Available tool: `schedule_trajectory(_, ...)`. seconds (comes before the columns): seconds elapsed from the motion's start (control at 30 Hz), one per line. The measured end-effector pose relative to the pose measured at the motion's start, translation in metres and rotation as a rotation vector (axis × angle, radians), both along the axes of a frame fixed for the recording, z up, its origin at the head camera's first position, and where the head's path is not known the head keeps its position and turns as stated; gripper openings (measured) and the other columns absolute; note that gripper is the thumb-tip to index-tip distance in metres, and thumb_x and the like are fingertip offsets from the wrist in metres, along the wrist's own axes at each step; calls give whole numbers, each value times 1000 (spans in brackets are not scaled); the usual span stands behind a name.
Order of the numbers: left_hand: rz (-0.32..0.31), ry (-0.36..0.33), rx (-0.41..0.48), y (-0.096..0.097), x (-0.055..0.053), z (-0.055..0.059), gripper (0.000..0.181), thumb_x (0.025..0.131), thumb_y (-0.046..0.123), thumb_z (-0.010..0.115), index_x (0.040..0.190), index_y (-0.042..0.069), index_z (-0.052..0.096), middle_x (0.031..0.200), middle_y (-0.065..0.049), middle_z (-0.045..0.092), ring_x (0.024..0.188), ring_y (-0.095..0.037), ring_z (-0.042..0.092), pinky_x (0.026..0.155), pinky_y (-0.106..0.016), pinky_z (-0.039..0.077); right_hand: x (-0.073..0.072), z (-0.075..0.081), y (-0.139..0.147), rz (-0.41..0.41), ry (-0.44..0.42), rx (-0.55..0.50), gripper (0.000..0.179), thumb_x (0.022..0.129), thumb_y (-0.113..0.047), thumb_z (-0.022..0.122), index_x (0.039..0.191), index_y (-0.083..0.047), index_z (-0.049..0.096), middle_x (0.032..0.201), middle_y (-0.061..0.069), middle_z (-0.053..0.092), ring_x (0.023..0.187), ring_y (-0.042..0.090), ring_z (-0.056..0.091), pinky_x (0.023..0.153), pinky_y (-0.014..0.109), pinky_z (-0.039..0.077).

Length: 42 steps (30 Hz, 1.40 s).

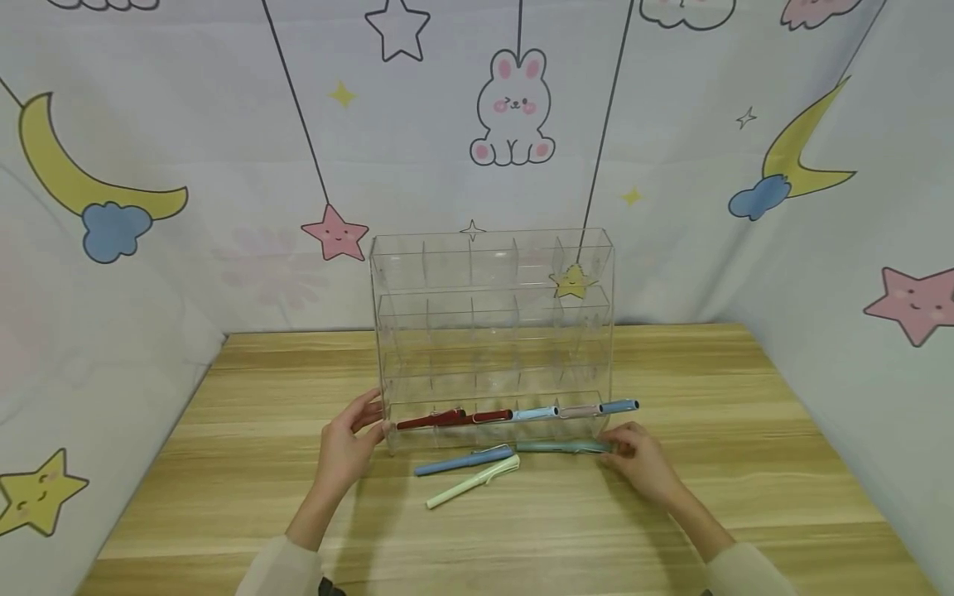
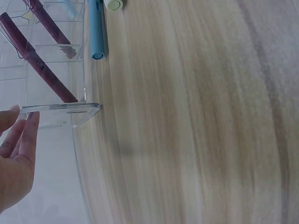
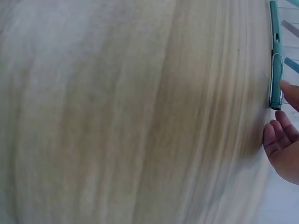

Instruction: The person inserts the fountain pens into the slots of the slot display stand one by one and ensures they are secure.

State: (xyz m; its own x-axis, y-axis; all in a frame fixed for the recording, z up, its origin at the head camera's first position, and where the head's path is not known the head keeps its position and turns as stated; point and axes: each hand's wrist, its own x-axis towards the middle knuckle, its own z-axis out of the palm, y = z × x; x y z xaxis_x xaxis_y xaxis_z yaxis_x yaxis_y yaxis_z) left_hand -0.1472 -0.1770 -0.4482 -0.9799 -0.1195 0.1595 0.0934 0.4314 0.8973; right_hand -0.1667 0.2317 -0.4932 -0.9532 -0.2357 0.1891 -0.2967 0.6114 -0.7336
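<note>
A clear acrylic rack (image 1: 492, 331) with stepped rows of compartments stands upright on the table. My left hand (image 1: 350, 439) grips its left side panel, the thumb on one face and fingers on the other. My right hand (image 1: 644, 463) pinches the clip end of a green pen (image 1: 559, 446), which lies lengthwise along the rack's front. Leaning in the lowest row are dark red pens (image 1: 431, 419), a light blue pen (image 1: 535, 413), a pinkish pen (image 1: 580, 410) and a blue pen (image 1: 620, 406). A second blue pen (image 1: 462, 460) and a pale green pen (image 1: 474, 483) rest on the tabletop.
The wood-grain table (image 1: 283, 389) ends at a white fabric backdrop (image 1: 224, 207) printed with stars, moons and a rabbit. Fabric also rises along both sides. No pens show in the rack's upper rows.
</note>
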Motion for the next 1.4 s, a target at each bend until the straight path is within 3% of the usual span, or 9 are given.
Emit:
schedule_trajectory(0.3,2,-5,0,0,0,0,51,80,-7,65,128,0,50,111,-21,61,99,-31,61,75,-26,54,-1,-8,0,-12,60,22,19,71,6,73,88,-1,69,84,3,60,69,10,48,57,20,43)
schedule_trajectory(0.73,5,-6,8,0,0,0,50,80,-7,65,127,0,50,110,-21,61,100,-31,60,76,-28,53,2,-5,5,0,26,10,21,70,10,72,86,-1,67,86,5,61,73,14,55,63,22,49)
schedule_trajectory(1.0,4,0,15,0,0,1,50,79,-8,65,127,-1,50,110,-22,61,100,-32,60,75,-26,53,3,-9,5,6,70,-5,22,67,10,73,85,-2,67,84,4,62,71,11,54,61,22,49)
schedule_trajectory(1.17,4,12,1,1,0,0,50,79,-8,65,126,-1,51,109,-22,61,99,-32,61,75,-27,54,5,-8,12,26,26,-74,19,71,5,72,88,-3,67,84,5,61,72,7,54,61,21,50)
schedule_trajectory(1.4,1,10,-3,0,0,0,50,79,-8,65,127,-1,50,109,-21,61,99,-32,61,75,-28,53,8,-3,22,90,-19,-214,13,79,1,67,92,1,67,91,12,63,82,12,58,69,20,51)
